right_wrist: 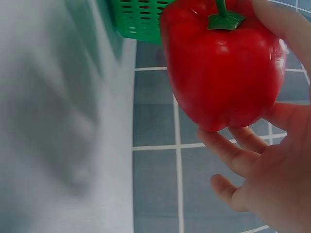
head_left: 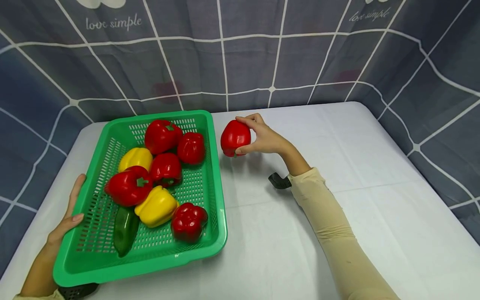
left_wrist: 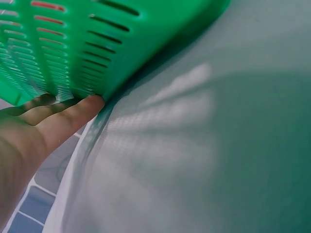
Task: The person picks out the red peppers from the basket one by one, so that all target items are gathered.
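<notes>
My right hand (head_left: 264, 137) pinches a glossy red bell pepper (head_left: 235, 138) between thumb and fingers, just right of a green plastic basket (head_left: 219, 200). In the right wrist view the held bell pepper (right_wrist: 223, 68) has its green stem toward the top, and the lower fingers are spread below it. At the basket's left side, my left hand (head_left: 61, 229) grips it, thumb over the rim and fingers along the outside. The left wrist view shows the fingertips (left_wrist: 95, 103) against the slotted wall (left_wrist: 63, 48). Inside lie several red bell peppers (head_left: 129, 186), two yellow ones (head_left: 156, 207) and a long green pepper (head_left: 125, 230).
A white cloth (head_left: 270, 241) covers the table. A dark curtain (head_left: 247, 62) with white grid lines surrounds its back and sides. Beside the right sleeve (head_left: 330, 221) a black strap-like piece (head_left: 279, 181) sticks out at the wrist.
</notes>
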`<state>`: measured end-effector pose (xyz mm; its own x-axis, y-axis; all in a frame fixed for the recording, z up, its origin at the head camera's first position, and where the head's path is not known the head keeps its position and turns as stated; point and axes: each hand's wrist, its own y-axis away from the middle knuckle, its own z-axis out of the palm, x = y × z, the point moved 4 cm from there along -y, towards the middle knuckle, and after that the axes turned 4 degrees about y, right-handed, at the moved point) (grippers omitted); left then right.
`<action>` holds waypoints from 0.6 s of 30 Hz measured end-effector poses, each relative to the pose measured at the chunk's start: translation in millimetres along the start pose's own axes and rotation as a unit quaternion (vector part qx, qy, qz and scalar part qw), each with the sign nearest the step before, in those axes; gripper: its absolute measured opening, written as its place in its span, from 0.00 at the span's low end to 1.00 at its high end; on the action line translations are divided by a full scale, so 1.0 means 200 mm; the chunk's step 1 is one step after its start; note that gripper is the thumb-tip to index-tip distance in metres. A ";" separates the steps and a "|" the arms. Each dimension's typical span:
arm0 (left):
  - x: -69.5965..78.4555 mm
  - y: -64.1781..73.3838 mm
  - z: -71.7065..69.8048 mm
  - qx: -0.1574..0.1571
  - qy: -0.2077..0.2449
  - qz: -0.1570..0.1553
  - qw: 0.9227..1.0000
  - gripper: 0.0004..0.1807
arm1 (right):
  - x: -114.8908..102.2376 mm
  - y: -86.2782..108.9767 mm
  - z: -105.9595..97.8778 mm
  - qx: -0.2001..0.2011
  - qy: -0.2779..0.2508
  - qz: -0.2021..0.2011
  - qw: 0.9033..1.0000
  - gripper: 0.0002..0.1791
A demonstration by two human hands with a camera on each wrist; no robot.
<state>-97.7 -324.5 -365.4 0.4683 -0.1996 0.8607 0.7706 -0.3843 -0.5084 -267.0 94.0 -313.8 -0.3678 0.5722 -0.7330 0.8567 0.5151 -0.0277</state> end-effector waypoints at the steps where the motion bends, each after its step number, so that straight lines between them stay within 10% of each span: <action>1: 0.00 0.00 0.00 0.001 0.003 -0.001 1.000 0.39 | 0.01 0.00 0.01 -0.005 0.001 0.003 1.000 0.46; 18: -0.02 0.01 0.00 0.030 0.048 -0.049 0.997 0.40 | 0.11 -0.06 0.13 -0.056 0.030 0.034 0.997 0.48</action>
<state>-97.2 -324.0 -369.6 0.3491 -0.2498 0.9032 0.8366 -0.3511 -0.4205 -275.4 83.9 -348.2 -0.3332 0.6441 -0.6886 0.8357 0.5399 0.1006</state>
